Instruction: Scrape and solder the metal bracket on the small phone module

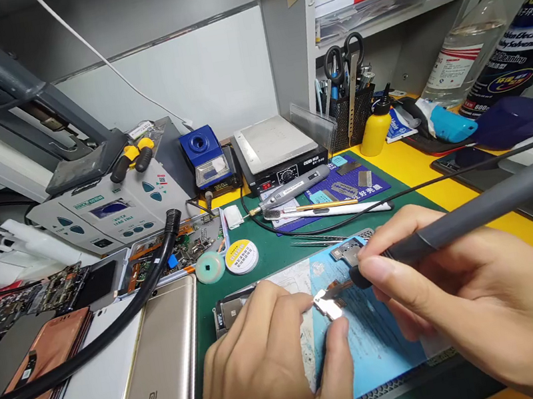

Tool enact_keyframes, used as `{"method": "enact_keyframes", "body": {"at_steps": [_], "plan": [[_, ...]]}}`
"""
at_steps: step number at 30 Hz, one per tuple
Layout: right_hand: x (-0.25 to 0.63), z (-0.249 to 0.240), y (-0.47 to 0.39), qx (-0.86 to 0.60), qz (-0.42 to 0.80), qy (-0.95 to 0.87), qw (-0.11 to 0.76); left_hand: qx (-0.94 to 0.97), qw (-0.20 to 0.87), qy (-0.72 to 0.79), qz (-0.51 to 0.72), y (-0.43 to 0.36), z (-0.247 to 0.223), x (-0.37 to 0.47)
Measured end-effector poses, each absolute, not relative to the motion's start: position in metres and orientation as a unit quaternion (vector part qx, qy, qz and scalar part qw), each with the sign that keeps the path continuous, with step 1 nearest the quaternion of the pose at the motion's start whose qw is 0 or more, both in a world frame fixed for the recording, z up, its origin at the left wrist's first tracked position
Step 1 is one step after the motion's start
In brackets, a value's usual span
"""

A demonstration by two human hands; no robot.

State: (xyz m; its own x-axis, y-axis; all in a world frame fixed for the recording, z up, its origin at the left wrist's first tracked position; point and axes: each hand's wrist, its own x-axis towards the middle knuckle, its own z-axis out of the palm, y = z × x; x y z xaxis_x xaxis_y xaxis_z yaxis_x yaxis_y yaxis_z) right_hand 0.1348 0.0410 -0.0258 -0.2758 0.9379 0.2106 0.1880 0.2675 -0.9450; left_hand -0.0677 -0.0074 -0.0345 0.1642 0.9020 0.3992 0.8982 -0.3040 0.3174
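Note:
My right hand [483, 286] is wrapped round the grey handle of a soldering iron [480, 206], which points left. Its tip meets, or comes very near, a small shiny metal phone part [330, 305]. My left hand [267, 368] steadies that part at its edges between index finger and thumb. Beneath both hands lies a flat blue-and-white work sheet [389, 335]. A second small metal phone part [348, 252] rests near the sheet's far edge, close to my right fingertips. Behind my left knuckles another dark-and-silver part [231, 309] is partly hidden.
Several phones, one of them gold [158, 365], lie at left under a black hose [129, 322]. Tweezers [318, 240], a pen-shaped grinder [295, 188] and a round tin [242, 256] sit beyond the sheet. Farther back stand a hot plate [273, 144] and a yellow bottle [376, 128].

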Motion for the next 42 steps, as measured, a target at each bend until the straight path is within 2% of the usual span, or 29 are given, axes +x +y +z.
{"method": "enact_keyframes", "body": {"at_steps": [36, 42], "plan": [[0.1363, -0.0288, 0.0416, -0.391, 0.400, -0.712, 0.423, 0.782, 0.004, 0.559, 0.275, -0.0060, -0.0381, -0.0727], [0.1401, -0.0307, 0.0409, -0.410, 0.407, -0.698, 0.423, 0.776, 0.035, 0.566, 0.275, -0.0077, -0.0354, -0.0708]]}}
